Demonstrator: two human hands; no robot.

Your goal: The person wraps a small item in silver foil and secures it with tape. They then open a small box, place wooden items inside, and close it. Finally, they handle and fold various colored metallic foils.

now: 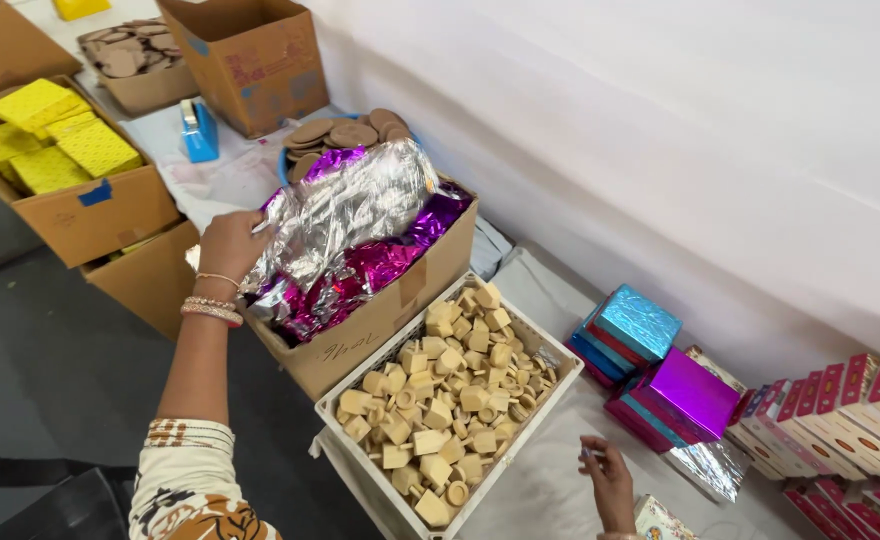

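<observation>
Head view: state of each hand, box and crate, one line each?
left hand: gripping silver foil sheet, lifted over foil box
right hand: on table, fingers pinched; contents unclear
foil box: open, heaped with foil
white crate: open, full of tan wooden pieces
yellow-pad box: open, filled

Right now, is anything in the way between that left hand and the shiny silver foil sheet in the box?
Nothing visible. The left hand already grips the edge of the silver foil sheet, which lies on top of the magenta foil in the cardboard box.
</observation>
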